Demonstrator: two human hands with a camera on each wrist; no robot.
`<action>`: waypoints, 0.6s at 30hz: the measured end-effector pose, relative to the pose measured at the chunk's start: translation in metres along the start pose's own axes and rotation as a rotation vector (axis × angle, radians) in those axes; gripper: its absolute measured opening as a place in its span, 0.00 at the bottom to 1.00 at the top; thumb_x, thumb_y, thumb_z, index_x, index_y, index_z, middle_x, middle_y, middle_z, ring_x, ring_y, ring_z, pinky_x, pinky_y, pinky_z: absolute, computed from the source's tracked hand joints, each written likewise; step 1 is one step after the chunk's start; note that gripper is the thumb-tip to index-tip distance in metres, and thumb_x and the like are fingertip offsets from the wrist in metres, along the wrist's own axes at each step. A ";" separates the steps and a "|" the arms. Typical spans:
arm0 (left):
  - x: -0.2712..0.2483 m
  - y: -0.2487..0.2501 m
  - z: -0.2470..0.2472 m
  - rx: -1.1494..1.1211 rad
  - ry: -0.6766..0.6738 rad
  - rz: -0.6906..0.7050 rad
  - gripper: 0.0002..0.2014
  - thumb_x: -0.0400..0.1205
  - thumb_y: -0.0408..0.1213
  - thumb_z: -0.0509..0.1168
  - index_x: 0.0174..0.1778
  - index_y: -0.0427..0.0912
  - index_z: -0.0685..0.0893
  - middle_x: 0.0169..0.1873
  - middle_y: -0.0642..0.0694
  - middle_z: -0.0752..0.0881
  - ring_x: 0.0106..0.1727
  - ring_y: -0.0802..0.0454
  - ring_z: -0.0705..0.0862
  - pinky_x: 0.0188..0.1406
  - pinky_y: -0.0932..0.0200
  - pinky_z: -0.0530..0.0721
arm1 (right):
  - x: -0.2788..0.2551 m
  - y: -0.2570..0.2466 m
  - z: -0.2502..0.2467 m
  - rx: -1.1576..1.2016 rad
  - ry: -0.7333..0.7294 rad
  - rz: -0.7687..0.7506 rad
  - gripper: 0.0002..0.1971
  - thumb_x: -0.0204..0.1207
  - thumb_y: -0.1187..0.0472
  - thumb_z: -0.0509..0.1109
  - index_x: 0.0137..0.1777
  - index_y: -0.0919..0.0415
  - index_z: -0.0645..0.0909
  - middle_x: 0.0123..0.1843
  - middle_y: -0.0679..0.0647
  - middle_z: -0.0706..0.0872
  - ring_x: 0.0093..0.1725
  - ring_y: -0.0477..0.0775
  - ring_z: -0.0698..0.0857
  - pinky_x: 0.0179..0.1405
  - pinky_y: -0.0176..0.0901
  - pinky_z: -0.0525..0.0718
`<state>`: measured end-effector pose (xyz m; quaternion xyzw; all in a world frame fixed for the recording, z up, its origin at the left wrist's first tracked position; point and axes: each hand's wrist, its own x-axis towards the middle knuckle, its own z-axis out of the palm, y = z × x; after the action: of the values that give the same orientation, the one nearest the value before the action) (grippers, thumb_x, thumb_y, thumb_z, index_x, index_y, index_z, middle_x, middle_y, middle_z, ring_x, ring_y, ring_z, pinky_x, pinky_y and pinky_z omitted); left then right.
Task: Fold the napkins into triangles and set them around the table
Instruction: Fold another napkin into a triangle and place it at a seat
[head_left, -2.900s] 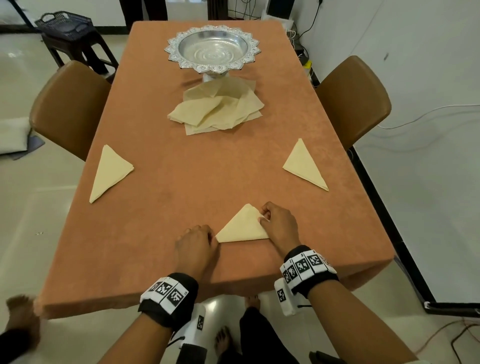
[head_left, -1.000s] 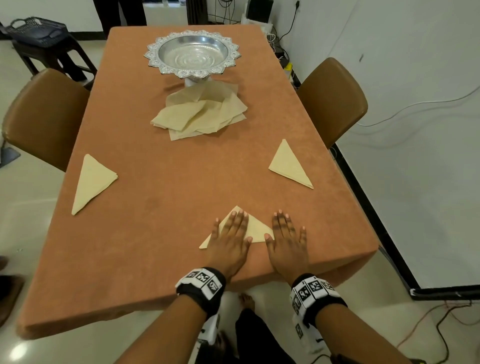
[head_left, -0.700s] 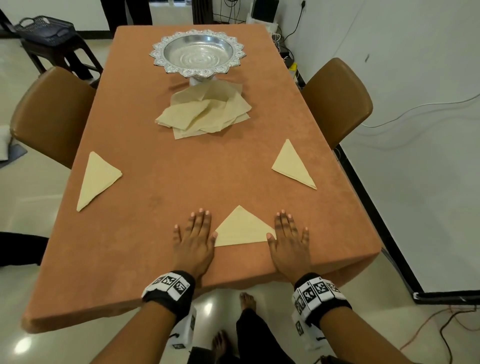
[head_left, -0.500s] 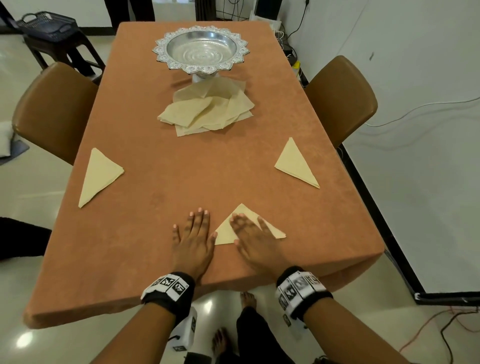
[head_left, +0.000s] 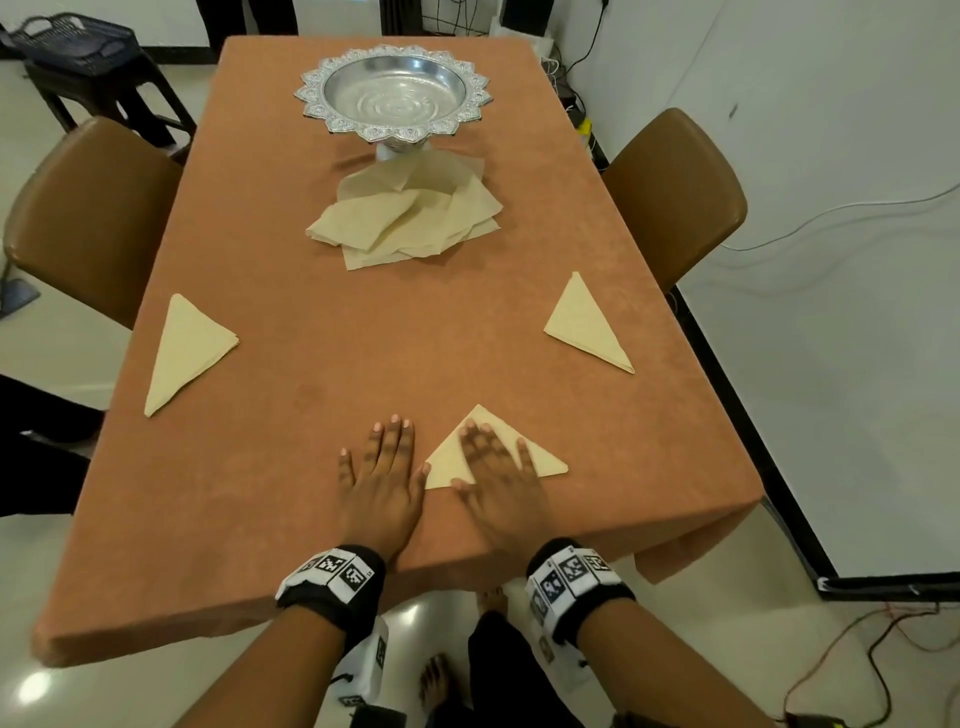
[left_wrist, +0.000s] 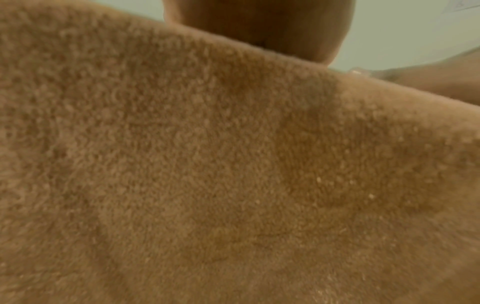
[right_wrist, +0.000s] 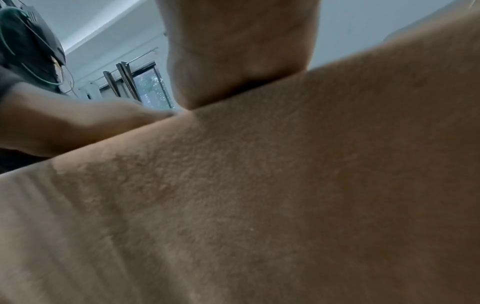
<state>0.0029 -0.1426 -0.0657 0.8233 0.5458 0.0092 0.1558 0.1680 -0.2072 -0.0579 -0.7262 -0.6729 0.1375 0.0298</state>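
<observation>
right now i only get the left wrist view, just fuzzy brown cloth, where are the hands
Observer: The left hand lies flat on the tablecloth, beside the near napkin, not on it.
Operator: and the right one
Observer: The right hand is flat on that napkin, which is folded into a triangle.
Operator: any others placed
Observer: Two folded triangles, a left napkin and a right napkin, each near a chair.
Operator: any unfolded left
Observer: Yes, a loose pile sits just in front of the silver bowl.
</observation>
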 end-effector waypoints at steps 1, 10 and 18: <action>0.000 0.000 0.000 -0.006 0.002 -0.001 0.37 0.79 0.59 0.27 0.85 0.51 0.48 0.84 0.54 0.47 0.84 0.53 0.46 0.79 0.37 0.43 | -0.003 0.012 -0.002 0.005 -0.009 0.056 0.34 0.82 0.38 0.40 0.84 0.53 0.46 0.84 0.46 0.45 0.83 0.46 0.47 0.81 0.60 0.44; -0.002 -0.003 -0.007 -0.133 0.030 0.016 0.38 0.77 0.60 0.28 0.84 0.52 0.55 0.84 0.54 0.53 0.84 0.54 0.49 0.80 0.41 0.43 | -0.024 0.073 -0.025 0.053 0.054 0.330 0.29 0.85 0.47 0.44 0.84 0.55 0.49 0.85 0.49 0.51 0.84 0.50 0.50 0.80 0.56 0.46; -0.013 0.023 -0.016 -0.244 0.158 -0.119 0.09 0.78 0.50 0.67 0.50 0.53 0.86 0.62 0.52 0.80 0.63 0.47 0.74 0.57 0.48 0.67 | -0.021 0.050 -0.043 0.217 0.164 0.341 0.11 0.79 0.56 0.66 0.60 0.53 0.79 0.57 0.50 0.81 0.59 0.53 0.76 0.53 0.46 0.71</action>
<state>0.0149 -0.1585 -0.0420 0.7610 0.5990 0.1312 0.2116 0.2255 -0.2264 -0.0243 -0.8308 -0.5171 0.1525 0.1387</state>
